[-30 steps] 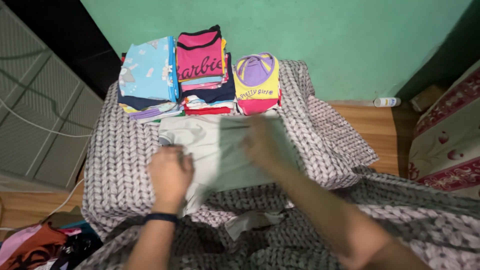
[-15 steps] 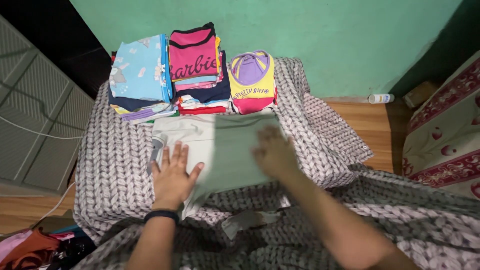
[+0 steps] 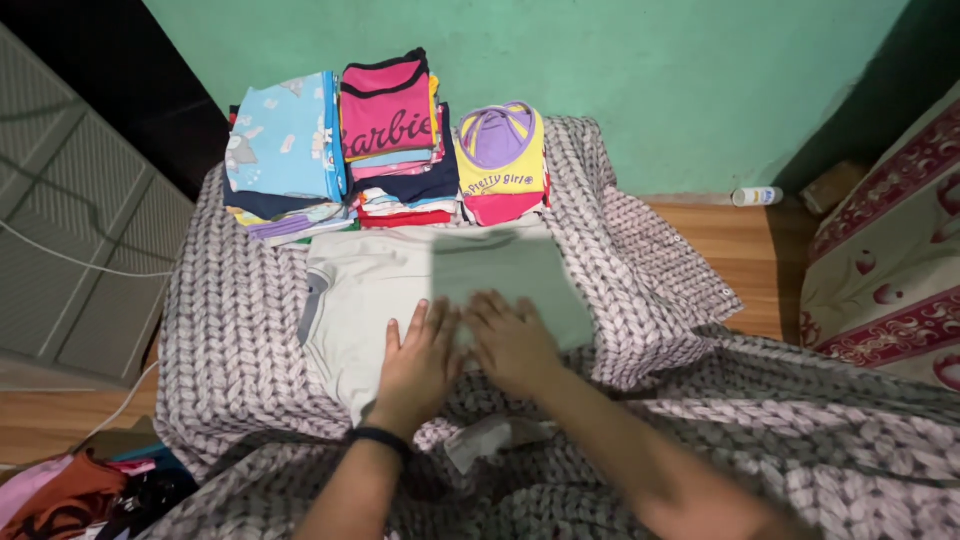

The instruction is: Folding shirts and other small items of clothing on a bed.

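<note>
Pressing flat a pale green garment on the knit-print bed cover, left hand and right hand open, palms down, gripping nothing; probably mid-fold, next needing the lower edge lifted towards the folded stacks.

Three stacks of folded clothes along top centre: light blue printed stack upper left, pink-topped stack in the middle, yellow and purple top at right, all touching. Under them, grey knit-pattern blanket across centre and bottom. Green wall behind. Small white bottle on wooden floor, right. Red-patterned bedding far right. Heap of loose clothes bottom left.
</note>
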